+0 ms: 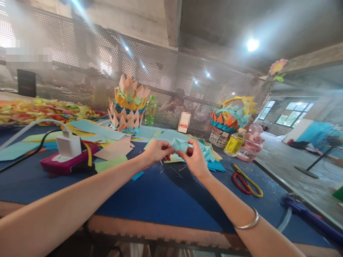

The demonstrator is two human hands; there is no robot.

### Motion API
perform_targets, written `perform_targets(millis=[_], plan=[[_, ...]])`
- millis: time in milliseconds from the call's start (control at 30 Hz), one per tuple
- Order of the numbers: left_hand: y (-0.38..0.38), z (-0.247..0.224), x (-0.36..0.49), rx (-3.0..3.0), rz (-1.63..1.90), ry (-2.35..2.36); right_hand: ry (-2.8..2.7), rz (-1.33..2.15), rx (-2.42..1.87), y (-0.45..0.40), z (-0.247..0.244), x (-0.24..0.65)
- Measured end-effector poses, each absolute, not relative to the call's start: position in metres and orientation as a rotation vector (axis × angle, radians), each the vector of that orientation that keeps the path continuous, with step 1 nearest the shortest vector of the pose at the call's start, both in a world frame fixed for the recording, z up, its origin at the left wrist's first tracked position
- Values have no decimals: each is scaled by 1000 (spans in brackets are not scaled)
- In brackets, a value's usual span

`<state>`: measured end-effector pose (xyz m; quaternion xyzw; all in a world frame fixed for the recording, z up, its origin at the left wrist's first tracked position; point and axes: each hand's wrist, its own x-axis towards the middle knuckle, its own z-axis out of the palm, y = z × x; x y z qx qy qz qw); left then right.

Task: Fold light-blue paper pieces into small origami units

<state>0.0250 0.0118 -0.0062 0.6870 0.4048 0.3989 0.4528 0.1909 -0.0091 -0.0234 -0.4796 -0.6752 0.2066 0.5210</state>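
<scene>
A small light-blue folded paper piece (pixel 180 145) is held up between both hands over the blue table mat (pixel 160 207). My left hand (pixel 160 151) pinches its left edge between thumb and fingers. On its right side, the fingers and thumb of my right hand (pixel 195 157) are closed on the same paper. More folded light-blue pieces (pixel 208 153) lie just behind my right hand, partly hidden by it. Below the hands, a few thin strips (pixel 175 172) are scattered on the mat.
Scissors (pixel 248 181) and a blue glue gun (pixel 308 214) lie at right. Bottles (pixel 235 142) stand by a paper basket (pixel 221 135). A layered paper craft (pixel 127 107) stands behind colored sheets. At left are a purple power strip (pixel 56 165) and a colorful paper pile (pixel 48 110).
</scene>
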Motion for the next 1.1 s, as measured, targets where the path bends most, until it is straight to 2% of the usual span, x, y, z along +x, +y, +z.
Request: perform_targets(millis=[167,467,667,867,1100], plan=[[16,-9,23,1732,1011,1059,-1624,564,-1108,-8,-25,191],[17,-7,20,1787,1022,1076,-1649,491,-1196,-11,-21,191],[20,-8,17,1737,1033,1072,-1608,771,-1012,-13,-21,189],[21,-9,16,1683,1029,1036,-1426,852,-1014,-9,-20,191],[15,-7,21,1721,946,991,-1595,722,-1046,-6,-23,192]])
